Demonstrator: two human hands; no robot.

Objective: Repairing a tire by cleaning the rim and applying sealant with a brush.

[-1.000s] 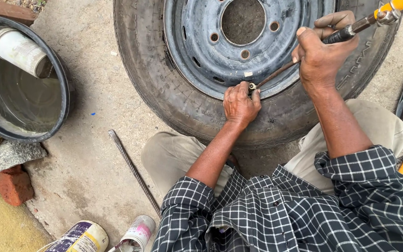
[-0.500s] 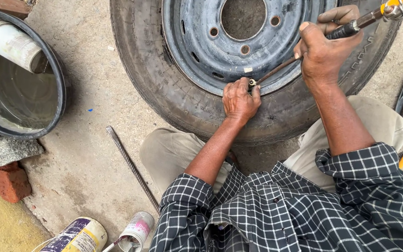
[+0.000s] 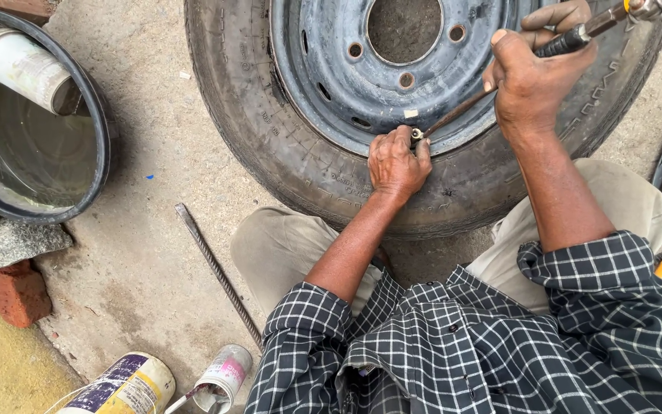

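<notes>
A big worn tyre (image 3: 270, 115) on a grey steel rim (image 3: 331, 69) lies flat on the concrete in front of me. My left hand (image 3: 396, 162) rests on the tyre's bead at the rim edge, fingers pinched on a small metal valve (image 3: 416, 135). My right hand (image 3: 534, 73) is shut on a long thin tool with a black grip (image 3: 568, 38). The tool's shaft slants down left to the valve under my left fingers. My knees flank the tyre's near side.
A black tub (image 3: 90, 100) with water and a floating white can (image 3: 24, 69) stands at the left. A ribbed steel bar (image 3: 220, 276) lies on the ground. Two tins (image 3: 128, 387) (image 3: 224, 372) sit near my left knee, a brick (image 3: 18, 293) and a stone (image 3: 9, 245) further left.
The view has shifted slightly; both hands stay at the rim. My right hand has tilted the tool a little while my left stays pinched on the valve.
</notes>
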